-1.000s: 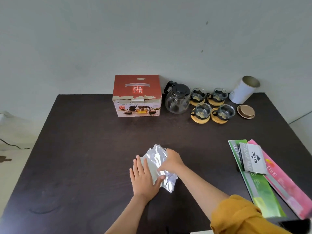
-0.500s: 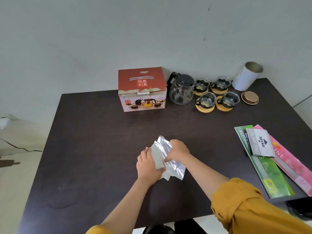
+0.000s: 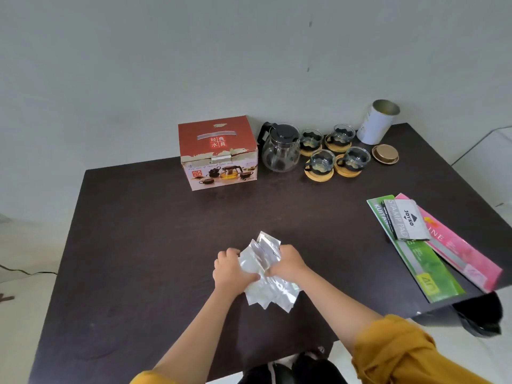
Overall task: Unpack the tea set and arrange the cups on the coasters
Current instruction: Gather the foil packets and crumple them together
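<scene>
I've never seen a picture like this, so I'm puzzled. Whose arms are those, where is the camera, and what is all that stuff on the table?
There is no machine here. The arms belong to a person, and the camera sits on that person's head, looking forward and down, so you see only the arms.

The left hand and the right hand both grip a bunch of shiny silver packets just above the dark table.

At the far side stands a red tea set box. Beside it is a glass teapot with a black lid, then four glass cups, each on a round wooden coaster. Behind them a white tin stands tilted, with its lid lying beside it.

On the right lie a green packet, a pink packet and a stamp pad pack on top.
</scene>
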{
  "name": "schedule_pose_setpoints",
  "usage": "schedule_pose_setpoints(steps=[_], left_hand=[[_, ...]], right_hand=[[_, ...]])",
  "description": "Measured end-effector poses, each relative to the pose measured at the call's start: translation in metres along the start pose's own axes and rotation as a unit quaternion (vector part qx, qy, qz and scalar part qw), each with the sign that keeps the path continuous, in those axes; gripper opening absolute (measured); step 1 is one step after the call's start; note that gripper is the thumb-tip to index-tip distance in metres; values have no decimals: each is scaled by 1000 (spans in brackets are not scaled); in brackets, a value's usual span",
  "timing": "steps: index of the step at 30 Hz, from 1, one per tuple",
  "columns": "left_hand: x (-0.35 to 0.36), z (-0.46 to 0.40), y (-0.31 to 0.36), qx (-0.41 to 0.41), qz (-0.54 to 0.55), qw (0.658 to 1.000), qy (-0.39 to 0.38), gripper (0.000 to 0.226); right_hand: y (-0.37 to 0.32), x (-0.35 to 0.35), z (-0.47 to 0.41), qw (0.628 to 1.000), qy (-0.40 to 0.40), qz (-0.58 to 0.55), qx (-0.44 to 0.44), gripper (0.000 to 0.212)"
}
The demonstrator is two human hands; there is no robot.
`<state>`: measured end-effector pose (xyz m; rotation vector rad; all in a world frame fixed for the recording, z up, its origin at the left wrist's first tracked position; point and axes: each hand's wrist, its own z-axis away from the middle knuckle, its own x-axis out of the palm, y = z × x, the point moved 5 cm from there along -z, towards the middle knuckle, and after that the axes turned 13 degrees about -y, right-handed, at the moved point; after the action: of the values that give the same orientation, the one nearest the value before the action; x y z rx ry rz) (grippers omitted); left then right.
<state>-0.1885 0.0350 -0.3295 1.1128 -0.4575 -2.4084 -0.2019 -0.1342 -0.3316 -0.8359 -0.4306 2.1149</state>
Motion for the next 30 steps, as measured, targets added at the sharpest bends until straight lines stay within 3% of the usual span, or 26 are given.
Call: schedule_pose_setpoints(steps=[6, 10, 14, 17, 19, 24, 26, 30], left_hand=[[0, -2, 12, 2, -126, 992, -32, 74], [6, -4, 22, 35, -113, 992, -54, 64], [6, -2, 27, 32, -37, 997, -67, 50], [7, 0, 32, 57, -22, 994, -86, 15], [7, -2, 33, 84, -7, 991, -103, 21], [-3, -5, 42, 110, 145, 975, -124, 20], [-6, -4, 53, 128, 168, 965, -152, 28], [-5, -8, 81, 149, 201, 946, -204, 22]], right_hand=[[-8, 4, 10, 987, 16, 162, -1, 49], [-8, 9, 13, 977, 54, 205, -15, 32], [0, 9, 17, 987, 63, 147, -18, 22], [10, 4, 15, 993, 62, 91, -37, 20], [16, 0, 14, 997, 49, 24, -63, 19], [18, -21, 21, 978, 5, -180, -110, 25], [18, -35, 22, 974, -2, -201, -108, 29], [17, -69, 27, 972, -11, -208, -107, 39]])
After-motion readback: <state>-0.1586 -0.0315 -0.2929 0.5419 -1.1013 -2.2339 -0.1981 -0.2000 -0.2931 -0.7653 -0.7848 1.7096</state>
